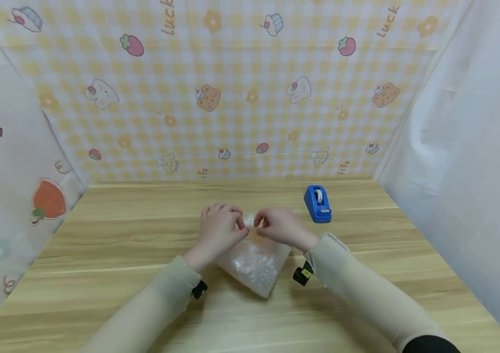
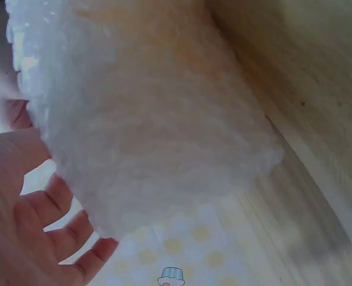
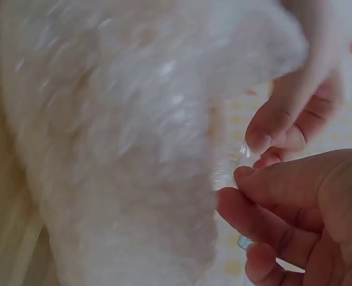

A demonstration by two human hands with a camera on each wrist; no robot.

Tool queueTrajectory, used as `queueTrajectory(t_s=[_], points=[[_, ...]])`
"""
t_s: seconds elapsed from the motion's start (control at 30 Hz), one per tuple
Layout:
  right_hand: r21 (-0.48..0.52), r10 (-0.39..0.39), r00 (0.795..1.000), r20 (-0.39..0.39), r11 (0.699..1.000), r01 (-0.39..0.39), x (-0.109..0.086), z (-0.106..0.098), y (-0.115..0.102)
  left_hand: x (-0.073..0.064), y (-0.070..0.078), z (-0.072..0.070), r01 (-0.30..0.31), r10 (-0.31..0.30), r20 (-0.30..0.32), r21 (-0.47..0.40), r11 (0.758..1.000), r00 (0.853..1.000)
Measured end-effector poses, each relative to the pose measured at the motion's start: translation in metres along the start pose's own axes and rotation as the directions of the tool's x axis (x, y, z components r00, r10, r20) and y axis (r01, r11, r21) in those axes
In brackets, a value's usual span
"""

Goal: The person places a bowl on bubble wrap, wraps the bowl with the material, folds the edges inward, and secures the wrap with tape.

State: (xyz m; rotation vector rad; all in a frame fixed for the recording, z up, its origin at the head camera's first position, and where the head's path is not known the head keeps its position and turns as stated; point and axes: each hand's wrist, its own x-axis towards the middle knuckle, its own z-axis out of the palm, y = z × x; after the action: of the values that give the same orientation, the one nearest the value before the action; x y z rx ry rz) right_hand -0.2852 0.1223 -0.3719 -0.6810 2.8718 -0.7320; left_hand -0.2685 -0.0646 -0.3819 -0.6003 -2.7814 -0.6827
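A clear bubble wrap packet [image 1: 256, 267] lies slanted at the middle of the table, with a faint orange tint showing through its upper part. Over its far end both hands meet, fingertips a short gap apart. My left hand [image 1: 221, 228] pinches the wrap between thumb and forefinger; the left wrist view has its other fingers along the side of the packet [image 2: 158, 131]. My right hand [image 1: 284, 226] pinches close by with thumb and forefinger. Shiny clear plastic [image 3: 228, 170] shows between the two hands in the right wrist view. What the packet encloses is hidden.
A blue tape dispenser [image 1: 318, 205] with a roll in it stands behind and right of the right hand. The wood-grain table [image 1: 121, 235] ends at a yellow checked backdrop [image 1: 232, 63]. Pale sheets [image 1: 466, 137] hang at the sides.
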Motion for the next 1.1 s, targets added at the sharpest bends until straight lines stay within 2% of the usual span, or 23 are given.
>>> queueTrajectory(t_s=[0.07,0.17,0.3,0.5,0.83,0.97,1.1], points=[[-0.11,-0.04,0.999,0.007,0.993,0.04,0.004,0.002,-0.001,0.001,0.0,0.002,-0.004,0.003,0.033,0.045,0.999,0.999],[-0.248,-0.107,0.994,0.011,0.963,0.106,0.009,0.003,-0.003,0.001,0.0,0.007,-0.011,0.007,0.054,0.082,0.997,0.999],[-0.332,-0.169,0.984,0.046,0.927,0.175,0.016,0.004,-0.005,-0.002,-0.001,0.013,-0.013,0.008,0.047,0.109,0.994,0.999],[-0.331,-0.202,0.973,0.112,0.915,0.229,0.019,0.001,-0.006,-0.012,-0.002,0.014,-0.001,-0.003,0.034,0.132,0.991,0.999],[-0.299,-0.223,0.965,0.138,0.92,0.255,0.019,0.0,-0.005,-0.021,-0.001,0.013,-0.049,0.047,0.013,0.169,0.984,0.999],[-0.299,-0.216,0.965,0.152,0.92,0.253,0.02,0.001,-0.004,-0.021,0.0,0.013,-0.08,0.074,0.036,0.208,0.975,0.997],[-0.313,-0.225,0.962,0.155,0.912,0.264,0.02,0.003,-0.004,-0.021,0.002,0.012,-0.11,0.092,0.088,0.238,0.965,0.992]])
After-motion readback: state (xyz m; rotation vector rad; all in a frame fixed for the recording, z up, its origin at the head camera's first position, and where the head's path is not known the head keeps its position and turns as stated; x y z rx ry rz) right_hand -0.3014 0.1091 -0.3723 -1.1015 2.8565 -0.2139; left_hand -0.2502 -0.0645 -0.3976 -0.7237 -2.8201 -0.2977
